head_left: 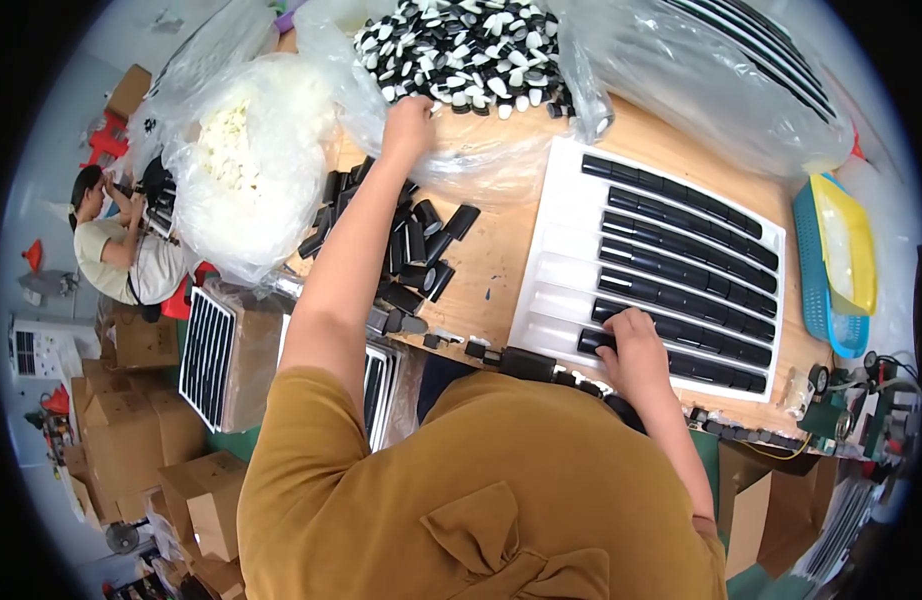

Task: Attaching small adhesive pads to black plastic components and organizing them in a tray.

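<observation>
My left hand (pixel 408 122) reaches far forward to the edge of a clear plastic bag (pixel 451 150) filled with small black-and-white caps (pixel 461 50); its fingers are curled and what they hold is hidden. My right hand (pixel 631 345) presses on a black tube (pixel 596 342) in the nearest row of a white slotted tray (pixel 566 215), which holds several rows of black tubes (pixel 681 240). Under my left forearm, loose black tubes (pixel 421 250) lie in a pile on the wooden table (pixel 496 255).
A bag of white pieces (pixel 246 160) sits at the left and a large clear bag with more trays (pixel 721 70) at the back right. A blue basket with a yellow tray (pixel 841 260) stands at the right. Another person (pixel 116 250) sits at far left among cardboard boxes (pixel 131 430).
</observation>
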{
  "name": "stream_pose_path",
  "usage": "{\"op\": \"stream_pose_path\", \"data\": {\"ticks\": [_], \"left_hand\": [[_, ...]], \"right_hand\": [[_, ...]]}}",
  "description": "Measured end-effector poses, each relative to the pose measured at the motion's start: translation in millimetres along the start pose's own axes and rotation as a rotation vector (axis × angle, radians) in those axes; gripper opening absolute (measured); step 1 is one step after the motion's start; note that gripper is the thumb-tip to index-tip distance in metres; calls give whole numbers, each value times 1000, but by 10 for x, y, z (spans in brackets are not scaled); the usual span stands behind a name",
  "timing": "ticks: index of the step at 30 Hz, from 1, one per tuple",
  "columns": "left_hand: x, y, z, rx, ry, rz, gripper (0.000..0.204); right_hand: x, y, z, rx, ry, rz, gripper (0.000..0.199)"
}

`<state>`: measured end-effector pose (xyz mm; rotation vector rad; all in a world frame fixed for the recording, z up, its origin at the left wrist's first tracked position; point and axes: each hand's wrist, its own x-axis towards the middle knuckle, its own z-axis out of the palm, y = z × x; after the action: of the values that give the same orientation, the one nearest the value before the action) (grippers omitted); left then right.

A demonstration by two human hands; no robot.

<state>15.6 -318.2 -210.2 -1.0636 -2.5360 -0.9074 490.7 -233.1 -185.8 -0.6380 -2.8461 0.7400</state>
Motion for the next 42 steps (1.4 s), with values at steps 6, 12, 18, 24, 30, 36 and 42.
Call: {"op": "stream_pose_path", "data": {"ticks": [6,12,18,24,30,36,42], "left_hand": [[215,61,654,11,-32,-18,22],[29,290,624,26,-21,-30,16],[-431,995,82,-588,50,-102,14],[-1613,1846,-306,-1148,-529,-433,15],[-2075,1988,-294,-1262,-731,-518,18],[-2148,1977,-302,-1215,-875,-399,35],[-2141,2142,-476,-1287,-969,-394,39]], "right_hand": [[-134,7,19,35,99,-3,36],[-255,69,111,118,243,-54,29],[-205,110,61,120,184,-51,31],[-130,110,6,61,87,-53,33],[-151,120,17,98,81,-71,35],[-135,210,-118,492,144,71,28],[-67,191,-312,963,7,258,22]]}}
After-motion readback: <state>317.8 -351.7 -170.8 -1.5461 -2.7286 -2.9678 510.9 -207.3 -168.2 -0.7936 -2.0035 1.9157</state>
